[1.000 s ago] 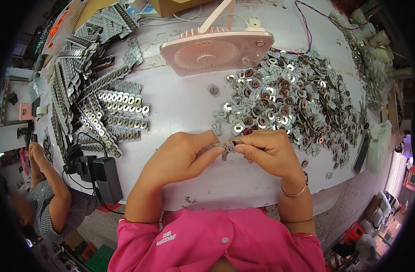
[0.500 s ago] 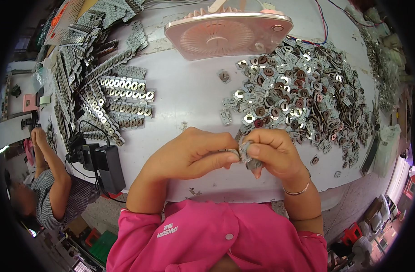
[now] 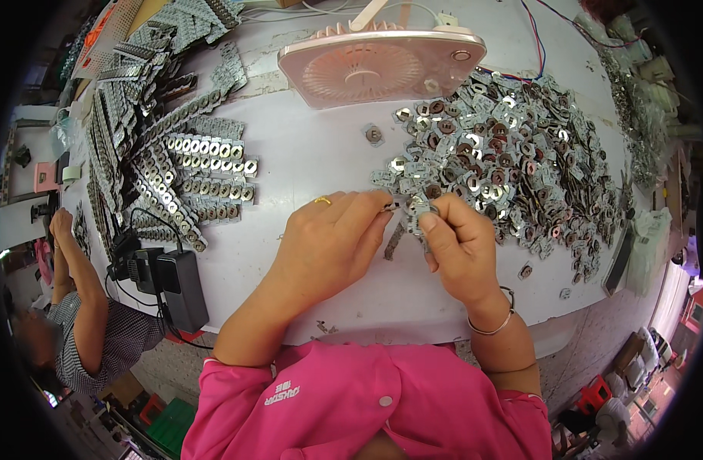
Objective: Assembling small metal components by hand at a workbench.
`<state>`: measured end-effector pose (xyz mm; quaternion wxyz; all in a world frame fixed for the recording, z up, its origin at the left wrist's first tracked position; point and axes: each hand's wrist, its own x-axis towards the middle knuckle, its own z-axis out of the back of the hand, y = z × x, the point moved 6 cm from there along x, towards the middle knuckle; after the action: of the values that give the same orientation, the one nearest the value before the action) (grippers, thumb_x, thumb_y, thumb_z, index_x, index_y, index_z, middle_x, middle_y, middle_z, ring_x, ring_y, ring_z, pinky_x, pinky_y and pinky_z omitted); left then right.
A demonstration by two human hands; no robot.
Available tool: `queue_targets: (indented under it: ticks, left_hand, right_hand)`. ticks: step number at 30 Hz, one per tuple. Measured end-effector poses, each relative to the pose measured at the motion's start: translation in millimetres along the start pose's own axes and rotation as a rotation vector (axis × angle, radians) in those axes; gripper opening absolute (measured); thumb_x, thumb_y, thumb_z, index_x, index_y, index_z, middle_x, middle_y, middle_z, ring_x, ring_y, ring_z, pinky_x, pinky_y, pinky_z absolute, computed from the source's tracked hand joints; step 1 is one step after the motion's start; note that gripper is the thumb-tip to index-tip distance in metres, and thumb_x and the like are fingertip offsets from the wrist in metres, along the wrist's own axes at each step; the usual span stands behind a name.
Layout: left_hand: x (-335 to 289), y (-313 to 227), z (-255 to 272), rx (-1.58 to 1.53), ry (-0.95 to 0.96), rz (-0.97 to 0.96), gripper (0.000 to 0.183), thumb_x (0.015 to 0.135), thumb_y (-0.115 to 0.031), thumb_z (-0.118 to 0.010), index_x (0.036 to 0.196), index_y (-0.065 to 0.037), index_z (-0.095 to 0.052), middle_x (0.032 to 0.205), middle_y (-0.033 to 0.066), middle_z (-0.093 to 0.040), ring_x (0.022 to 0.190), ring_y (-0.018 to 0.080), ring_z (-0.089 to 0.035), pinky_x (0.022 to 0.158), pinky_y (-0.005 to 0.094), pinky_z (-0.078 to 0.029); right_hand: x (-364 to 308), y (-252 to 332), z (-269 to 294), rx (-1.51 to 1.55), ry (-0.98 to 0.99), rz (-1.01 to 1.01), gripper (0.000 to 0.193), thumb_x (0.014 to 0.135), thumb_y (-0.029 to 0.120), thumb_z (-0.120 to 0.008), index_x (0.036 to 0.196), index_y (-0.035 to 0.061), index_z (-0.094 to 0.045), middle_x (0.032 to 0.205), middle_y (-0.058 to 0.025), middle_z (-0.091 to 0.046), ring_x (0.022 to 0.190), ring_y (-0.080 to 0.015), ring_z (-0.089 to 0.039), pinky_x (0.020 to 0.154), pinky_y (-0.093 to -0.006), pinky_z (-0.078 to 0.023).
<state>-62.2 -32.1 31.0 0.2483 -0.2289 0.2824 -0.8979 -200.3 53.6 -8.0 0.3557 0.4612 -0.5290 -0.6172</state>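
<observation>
My left hand (image 3: pixel 328 245), a yellow ring on one finger, pinches a small dark-edged metal piece (image 3: pixel 391 206) between thumb and fingertips. Just right of it, my right hand (image 3: pixel 465 247) is closed on a small silvery metal part (image 3: pixel 419 208), gripped by thumb and forefinger. The two fingertips are close together, and I cannot tell whether the held pieces touch. Below them a short narrow grey strip (image 3: pixel 394 241) shows on the white table (image 3: pixel 305 172). Right behind my right hand spreads a large heap of small metal parts with round brown or shiny centres (image 3: pixel 512 161).
A pink fan (image 3: pixel 378 65) stands at the far middle. Rows of joined metal strips (image 3: pixel 205 157) lie stacked on the left, with black power adapters (image 3: pixel 181 280) and cables nearer. One loose part (image 3: pixel 373 135) sits apart from the heap. Another person (image 3: pixel 98 322) works at far left.
Both hands have moved away from my body, toward the heap. My left hand has turned so its back and ring show, and its fingertips have tilted upward.
</observation>
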Motion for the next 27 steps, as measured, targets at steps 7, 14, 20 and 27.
queue_targets:
  ticks: [7, 14, 20, 27]
  left_hand:
    - [1, -9, -1, 0.045, 0.003, -0.067, 0.025, 0.081, 0.000, -0.068, 0.106, -0.002, -0.063, 0.074, 0.0098, -0.062, 0.063, 0.0273, -0.060, 0.057, 0.0367, -0.046]
    - [-3, -10, -16, 0.093, 0.105, -0.090, 0.032, 0.080, 0.000, -0.067, 0.112, -0.003, -0.061, 0.081, 0.0082, -0.062, 0.067, 0.0270, -0.059, 0.061, 0.0381, -0.047]
    - [3, 0, -6, 0.177, 0.187, 0.010, 0.033, 0.085, -0.005, -0.064, 0.118, -0.006, -0.061, 0.082, 0.0094, -0.065, 0.070, 0.0298, -0.062, 0.065, 0.0395, -0.049]
    - [-9, 19, -4, -0.186, 0.294, 0.357, 0.014, 0.092, -0.012, -0.063, 0.104, -0.004, -0.062, 0.076, 0.0126, -0.068, 0.065, 0.0314, -0.067, 0.060, 0.0367, -0.051]
  right_hand:
    - [-1, -7, -1, 0.084, 0.009, -0.042, 0.021, 0.097, 0.016, -0.060, 0.080, 0.0032, -0.057, 0.061, 0.0054, -0.050, 0.056, -0.0008, -0.040, 0.048, -0.0218, -0.032]
    - [1, -7, 3, 0.099, -0.057, -0.123, 0.017, 0.095, 0.013, -0.063, 0.082, 0.0014, -0.061, 0.061, 0.0030, -0.056, 0.055, -0.0013, -0.050, 0.049, -0.0216, -0.040]
    - [11, 13, 21, -0.363, -0.145, 0.194, 0.011, 0.091, 0.011, -0.067, 0.091, 0.0007, -0.066, 0.069, -0.0063, -0.061, 0.060, -0.0153, -0.058, 0.055, -0.0288, -0.045]
    - [8, 16, 4, -0.460, 0.171, 0.249, 0.018, 0.092, 0.014, -0.066, 0.101, -0.0002, -0.071, 0.071, -0.0114, -0.061, 0.062, -0.0240, -0.059, 0.057, -0.0324, -0.046]
